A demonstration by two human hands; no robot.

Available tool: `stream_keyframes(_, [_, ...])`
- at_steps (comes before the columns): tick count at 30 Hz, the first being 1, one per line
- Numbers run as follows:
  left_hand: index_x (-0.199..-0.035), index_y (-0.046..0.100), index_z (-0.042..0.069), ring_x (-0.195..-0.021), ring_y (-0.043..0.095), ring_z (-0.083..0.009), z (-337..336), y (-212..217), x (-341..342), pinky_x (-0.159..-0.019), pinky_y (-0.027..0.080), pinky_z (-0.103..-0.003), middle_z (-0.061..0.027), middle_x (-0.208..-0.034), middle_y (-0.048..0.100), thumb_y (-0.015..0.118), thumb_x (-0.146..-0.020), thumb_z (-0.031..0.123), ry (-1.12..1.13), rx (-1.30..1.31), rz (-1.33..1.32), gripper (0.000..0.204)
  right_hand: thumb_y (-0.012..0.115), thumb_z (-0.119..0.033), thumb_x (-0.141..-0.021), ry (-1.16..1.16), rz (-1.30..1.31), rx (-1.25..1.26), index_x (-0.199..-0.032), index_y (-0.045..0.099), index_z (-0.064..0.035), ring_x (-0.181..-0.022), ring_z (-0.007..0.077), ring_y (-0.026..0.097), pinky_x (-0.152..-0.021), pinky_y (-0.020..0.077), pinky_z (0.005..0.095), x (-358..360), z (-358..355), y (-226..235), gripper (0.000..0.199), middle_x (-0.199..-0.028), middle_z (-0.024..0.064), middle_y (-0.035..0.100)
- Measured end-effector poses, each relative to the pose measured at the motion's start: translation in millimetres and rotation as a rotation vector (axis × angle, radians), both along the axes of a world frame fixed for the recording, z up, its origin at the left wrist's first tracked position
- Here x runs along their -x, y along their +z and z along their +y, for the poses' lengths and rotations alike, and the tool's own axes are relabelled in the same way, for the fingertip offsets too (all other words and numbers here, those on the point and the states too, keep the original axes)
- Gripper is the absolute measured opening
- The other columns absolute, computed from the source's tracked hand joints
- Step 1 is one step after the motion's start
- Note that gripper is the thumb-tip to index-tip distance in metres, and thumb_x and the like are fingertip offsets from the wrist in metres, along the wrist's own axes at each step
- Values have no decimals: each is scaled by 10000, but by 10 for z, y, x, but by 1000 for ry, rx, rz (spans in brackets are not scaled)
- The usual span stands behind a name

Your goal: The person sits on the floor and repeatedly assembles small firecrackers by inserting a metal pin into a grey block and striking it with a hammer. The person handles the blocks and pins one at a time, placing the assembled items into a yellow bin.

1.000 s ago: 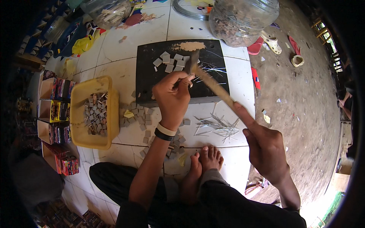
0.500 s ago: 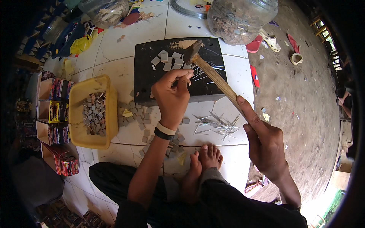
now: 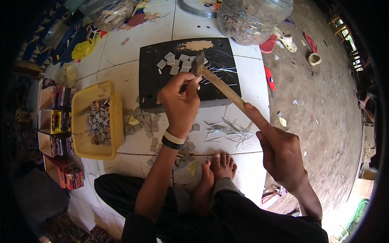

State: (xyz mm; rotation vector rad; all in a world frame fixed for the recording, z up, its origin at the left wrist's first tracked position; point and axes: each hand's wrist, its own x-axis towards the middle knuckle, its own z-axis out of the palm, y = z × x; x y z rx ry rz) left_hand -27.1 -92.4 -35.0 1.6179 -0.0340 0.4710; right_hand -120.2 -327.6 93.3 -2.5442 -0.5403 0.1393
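My right hand [image 3: 281, 156] grips a hammer [image 3: 223, 90] by its wooden handle, the index finger stretched along it. The hammer's dark head is slightly blurred and sits just above my left fingertips. My left hand [image 3: 180, 95] is closed in a pinch over the near part of a black block [image 3: 150, 91]; what its fingertips hold is too small and covered to name. Several small grey square pieces [image 3: 174, 69] lie on the block, left of the hammer head. Thin metal wire pieces [image 3: 225, 69] are scattered on its right side.
A yellow tub [image 3: 118, 133] with many small squares stands at left, beside small boxes [image 3: 60, 121]. Loose grey squares [image 3: 154, 121] and a wire pile [image 3: 231, 131] lie on the white tiles near my feet [image 3: 223, 166]. A clear plastic container [image 3: 255, 22] stands beyond the block.
The hammer head has come down and nearer to my left fingertips. My left hand keeps its pinch in about the same place. The whole view has shifted slightly.
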Motion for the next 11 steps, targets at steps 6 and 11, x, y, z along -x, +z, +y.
stream_keyframes(6, [-1026, 746, -58, -803, 710, -101, 20, 3, 7, -719, 577, -238, -87, -925, 781, 692, -985, -69, 11, -59, 25, 69, 618, 88, -1001, -46, -2, -123, -1612, 518, -132, -556, 282, 602, -563, 496, 378, 36, 26, -83, 657, -706, 165, 632])
stream_keyframes(11, [-1056, 773, -45, -783, 704, -98, -16, -30, 12, -697, 576, -232, -80, -964, 799, 694, -987, -57, 24, 3, 47, 106, 624, 58, -1018, -31, 60, -18, -1651, 469, -181, -588, 264, 664, -601, 554, 418, 19, 1, -11, 694, -774, 214, 702])
